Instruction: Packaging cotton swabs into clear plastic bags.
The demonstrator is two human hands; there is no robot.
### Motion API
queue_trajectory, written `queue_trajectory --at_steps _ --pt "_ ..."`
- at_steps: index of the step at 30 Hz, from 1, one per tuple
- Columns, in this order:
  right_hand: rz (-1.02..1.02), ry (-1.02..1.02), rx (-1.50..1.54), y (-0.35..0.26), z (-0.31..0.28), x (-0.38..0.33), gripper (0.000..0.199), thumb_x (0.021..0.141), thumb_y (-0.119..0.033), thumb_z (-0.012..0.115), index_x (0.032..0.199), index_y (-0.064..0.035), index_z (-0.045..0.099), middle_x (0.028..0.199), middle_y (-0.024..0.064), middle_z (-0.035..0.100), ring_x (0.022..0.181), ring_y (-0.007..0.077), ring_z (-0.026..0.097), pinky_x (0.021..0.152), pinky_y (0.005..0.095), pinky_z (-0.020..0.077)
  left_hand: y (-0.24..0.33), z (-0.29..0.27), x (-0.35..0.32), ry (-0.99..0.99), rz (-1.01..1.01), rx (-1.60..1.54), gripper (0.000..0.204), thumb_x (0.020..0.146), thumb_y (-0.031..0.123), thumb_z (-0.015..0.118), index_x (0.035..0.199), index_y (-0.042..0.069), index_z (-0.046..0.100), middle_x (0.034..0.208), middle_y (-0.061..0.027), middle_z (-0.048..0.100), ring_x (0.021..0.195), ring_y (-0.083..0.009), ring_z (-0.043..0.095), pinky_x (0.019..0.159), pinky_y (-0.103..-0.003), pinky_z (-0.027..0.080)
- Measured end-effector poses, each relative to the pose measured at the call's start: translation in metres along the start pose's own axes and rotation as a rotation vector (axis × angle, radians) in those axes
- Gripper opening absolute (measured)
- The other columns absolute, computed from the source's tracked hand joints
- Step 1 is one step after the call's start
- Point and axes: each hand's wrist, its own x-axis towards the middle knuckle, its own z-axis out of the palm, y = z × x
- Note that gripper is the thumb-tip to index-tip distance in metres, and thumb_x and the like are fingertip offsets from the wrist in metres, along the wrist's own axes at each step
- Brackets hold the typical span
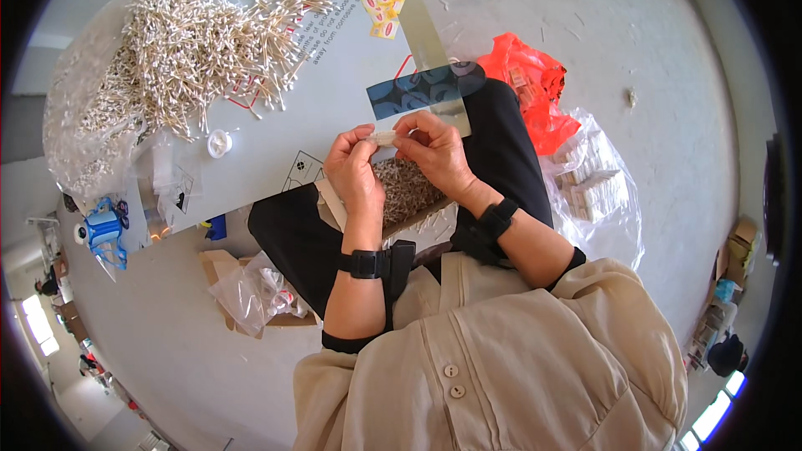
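Between my two hands, over my lap, is a small whitish packet; its contents are too small to make out. My left hand pinches its left end, and my right hand grips its right end with thumb and fingers. Just below them, a cardboard box rests between my legs, filled with loose cotton swabs. A dark blue translucent film sheet lies on the table edge beyond my hands.
A big heap of cotton swabs spills from a clear bag across the table. Nearby are a white spool, yellow printed cards and a blue device. On the floor sit a red bag, a clear bag of white packs and an open carton.
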Motion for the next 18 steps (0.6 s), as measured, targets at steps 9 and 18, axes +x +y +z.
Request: queue_trajectory --at_steps 9,18 --pt "0.05 0.033 0.084 -0.003 -0.012 0.003 0.006 0.087 0.0 0.065 0.092 -0.0024 0.061 0.082 0.0007 0.062 0.068 0.0068 0.062 0.058 0.0212 0.0486 0.011 -0.004 -0.003 -0.266 -0.029 0.082 0.022 0.075 -0.013 0.064 0.096 -0.005 0.066 0.1 -0.0099 0.066 0.089 -0.0126 0.06 0.079 -0.026 0.049" --pt "0.038 -0.12 0.324 -0.038 -0.016 -0.003 0.003 0.09 0.0 0.064 0.093 -0.0007 0.063 0.095 0.0039 0.064 0.076 0.007 0.061 0.067 0.0207 0.0506 0.045 -0.007 -0.008 -0.519 0.453 0.682 0.035 0.068 -0.003 0.079 0.101 0.003 0.068 0.1 -0.0041 0.064 0.086 -0.0152 0.06 0.073 -0.028 0.051"
